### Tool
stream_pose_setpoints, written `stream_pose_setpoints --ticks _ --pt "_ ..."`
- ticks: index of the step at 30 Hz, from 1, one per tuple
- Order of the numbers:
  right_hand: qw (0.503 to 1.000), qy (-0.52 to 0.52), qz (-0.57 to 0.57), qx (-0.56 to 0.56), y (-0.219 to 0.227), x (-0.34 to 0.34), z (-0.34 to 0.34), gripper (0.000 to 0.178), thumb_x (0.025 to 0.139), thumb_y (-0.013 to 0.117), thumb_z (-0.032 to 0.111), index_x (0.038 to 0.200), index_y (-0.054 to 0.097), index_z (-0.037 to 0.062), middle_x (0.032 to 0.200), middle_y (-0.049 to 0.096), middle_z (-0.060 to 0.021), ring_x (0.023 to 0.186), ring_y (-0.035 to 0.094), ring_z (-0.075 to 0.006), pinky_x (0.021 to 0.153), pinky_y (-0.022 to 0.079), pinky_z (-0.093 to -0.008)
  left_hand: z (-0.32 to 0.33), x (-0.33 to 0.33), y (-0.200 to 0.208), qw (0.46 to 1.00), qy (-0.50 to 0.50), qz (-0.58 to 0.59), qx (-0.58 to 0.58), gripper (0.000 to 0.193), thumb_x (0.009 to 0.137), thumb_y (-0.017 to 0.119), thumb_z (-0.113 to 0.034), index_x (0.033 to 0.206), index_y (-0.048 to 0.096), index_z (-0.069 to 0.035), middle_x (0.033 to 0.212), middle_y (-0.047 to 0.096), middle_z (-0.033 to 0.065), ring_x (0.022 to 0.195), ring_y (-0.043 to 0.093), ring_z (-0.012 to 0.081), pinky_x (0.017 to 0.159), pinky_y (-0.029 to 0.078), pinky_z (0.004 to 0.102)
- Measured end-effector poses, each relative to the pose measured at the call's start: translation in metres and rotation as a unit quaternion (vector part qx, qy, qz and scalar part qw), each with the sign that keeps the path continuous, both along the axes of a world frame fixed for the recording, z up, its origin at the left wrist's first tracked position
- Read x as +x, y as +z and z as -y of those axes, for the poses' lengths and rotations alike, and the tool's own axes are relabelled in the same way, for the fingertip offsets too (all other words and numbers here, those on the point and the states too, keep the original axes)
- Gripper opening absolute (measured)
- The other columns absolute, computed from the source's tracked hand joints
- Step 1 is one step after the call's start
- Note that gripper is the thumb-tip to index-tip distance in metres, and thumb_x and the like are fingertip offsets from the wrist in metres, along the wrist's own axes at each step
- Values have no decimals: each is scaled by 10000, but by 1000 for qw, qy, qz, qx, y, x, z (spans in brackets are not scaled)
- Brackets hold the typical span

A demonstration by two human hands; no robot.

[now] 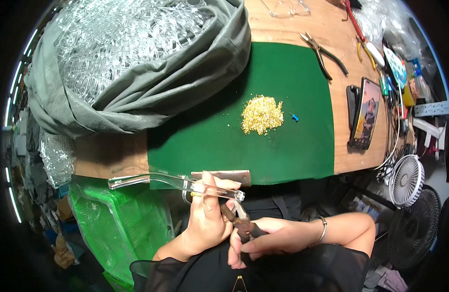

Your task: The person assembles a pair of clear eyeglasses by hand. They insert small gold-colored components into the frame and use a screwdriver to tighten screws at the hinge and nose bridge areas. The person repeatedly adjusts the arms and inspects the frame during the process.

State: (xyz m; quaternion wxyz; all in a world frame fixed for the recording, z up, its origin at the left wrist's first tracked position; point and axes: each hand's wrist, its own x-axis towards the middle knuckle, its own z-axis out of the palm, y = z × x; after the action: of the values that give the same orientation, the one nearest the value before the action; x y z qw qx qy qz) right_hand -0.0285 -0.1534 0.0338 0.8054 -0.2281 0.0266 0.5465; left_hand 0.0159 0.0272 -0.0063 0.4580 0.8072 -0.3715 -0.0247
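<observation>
My left hand [203, 214] is closed around a clear plastic eyeglass temple [171, 181], which points left past the mat's front edge. The temple's hinge end pokes out to the right of my fingers. My right hand [263, 238] grips dark-handled pliers [244, 226], their jaws just below that end. Whether the jaws touch the temple I cannot tell. A heap of tiny gold-coloured metal pieces [261, 115] lies on the green mat [200, 141], beside a blue push pin [294, 117]. Behind my left hand sits a small textured block [229, 177] at the table edge.
A grey cloth sack [195, 80] full of clear temples [122, 44] fills the back left. Spare pliers [324, 53], a phone [366, 114] and clear glasses [285, 7] rest on the wooden table. A green crate [117, 228] stands below left; fans [406, 180] stand at right.
</observation>
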Motion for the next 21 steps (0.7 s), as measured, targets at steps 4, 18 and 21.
stream_pose_setpoints --ticks 4,18,21 --pt "1000 -27 -1 3 -8 -4 -6 189 936 500 245 1020 511 76 1017 580 -36 959 529 -86 726 428 -213 -1 -5 2 1000 20 -8 -6 1089 744 689 -72 1429 -157 -48 1021 522 160 914 535 278 856 432 419" --pt "988 -83 -126 34 -13 -11 -7 219 892 519 274 998 492 84 973 533 -43 958 523 -148 766 428 -254 1 -21 5 963 128 -236 18 443 1013 262 -321 1199 493 9 882 564 128 806 518 250 736 424 343" --pt "988 -74 -132 22 -7 -5 -5 198 891 509 240 966 497 57 945 546 -69 932 544 -168 783 437 -280 1 -20 6 964 130 -228 32 429 1001 316 -339 1170 503 8 837 551 116 759 504 236 702 415 341"
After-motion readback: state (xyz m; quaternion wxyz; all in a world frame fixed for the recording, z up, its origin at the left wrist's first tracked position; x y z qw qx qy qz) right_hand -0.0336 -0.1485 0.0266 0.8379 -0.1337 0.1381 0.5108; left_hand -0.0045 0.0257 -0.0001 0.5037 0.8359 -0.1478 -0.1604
